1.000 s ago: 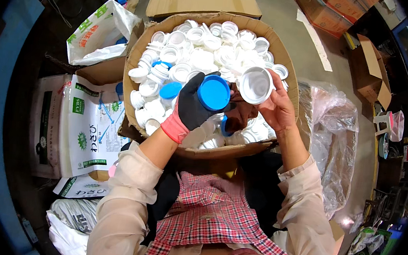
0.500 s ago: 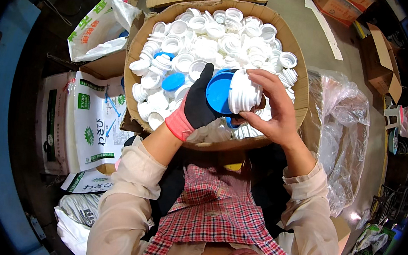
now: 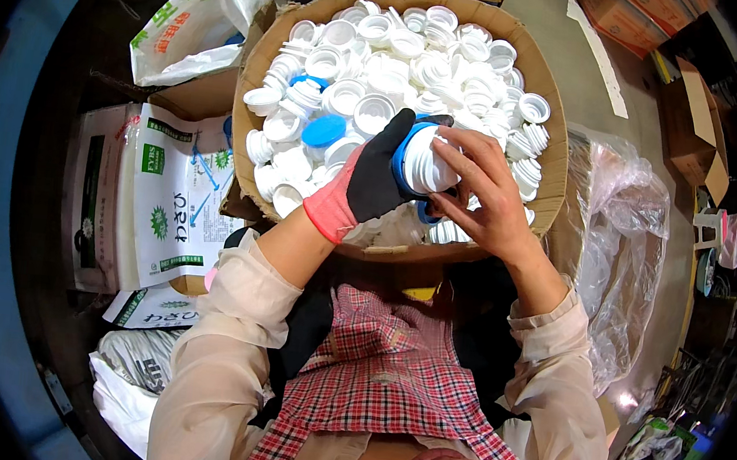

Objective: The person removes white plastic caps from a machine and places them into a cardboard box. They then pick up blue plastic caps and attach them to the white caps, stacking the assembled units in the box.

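White ridged insert [image 3: 431, 164] sits against the open side of the blue screw cap [image 3: 399, 164], both held up over the near part of the pile. Insert is on the cap's right; the shared axis runs roughly left-right, and both parts look wide and short along it. Mating edge is mostly hidden by the insert, so can't tell whether it's fully seated. Left hand [image 3: 371, 178], in a black glove with a red cuff, is closed round the cap from the left, thumb up along the far edge, other fingers mostly hidden behind. Right hand [image 3: 488, 188], bare, has its fingers bent over the insert's far-right edge with the thumb below, a partly open curl about as wide as the part; fingertips look to be in contact. Each hand is nearest its own part, no crossing. Underneath: a loose heap of white ridged caps [image 3: 387, 72], uneven, filling the cardboard carton [image 3: 556, 115]. A blue cap [image 3: 324, 131] lies on the heap just left of the glove. Room: printed white sack [image 3: 169, 204] left of the carton, clear plastic bag [image 3: 612, 251] right, checked apron [image 3: 389, 398] on the near side, concrete floor [image 3: 542, 4] beyond.
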Motion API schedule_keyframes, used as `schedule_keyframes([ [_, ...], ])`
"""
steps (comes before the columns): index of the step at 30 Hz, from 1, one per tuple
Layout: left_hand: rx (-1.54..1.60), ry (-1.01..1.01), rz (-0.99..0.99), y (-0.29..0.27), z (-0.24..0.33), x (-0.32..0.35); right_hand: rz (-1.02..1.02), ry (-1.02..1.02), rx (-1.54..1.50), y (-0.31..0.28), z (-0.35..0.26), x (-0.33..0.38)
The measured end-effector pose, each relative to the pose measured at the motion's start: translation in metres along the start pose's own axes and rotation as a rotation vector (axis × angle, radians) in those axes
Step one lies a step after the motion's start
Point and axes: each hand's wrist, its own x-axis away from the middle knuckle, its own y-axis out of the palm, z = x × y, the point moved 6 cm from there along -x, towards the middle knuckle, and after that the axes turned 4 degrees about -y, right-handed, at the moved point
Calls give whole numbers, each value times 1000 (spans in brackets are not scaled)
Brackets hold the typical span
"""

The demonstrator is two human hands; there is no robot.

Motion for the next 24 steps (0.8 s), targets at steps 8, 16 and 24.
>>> schedule_keyframes([
  [8,116,13,-61,-3,-5,-1,-8,10,9,3,-1,-1],
  [16,-523,414,-73,9,20,12,2,15,21,4,-2,0],
  [24,198,-43,-114,14,8,13,18,-60,151,7,2,3],
])
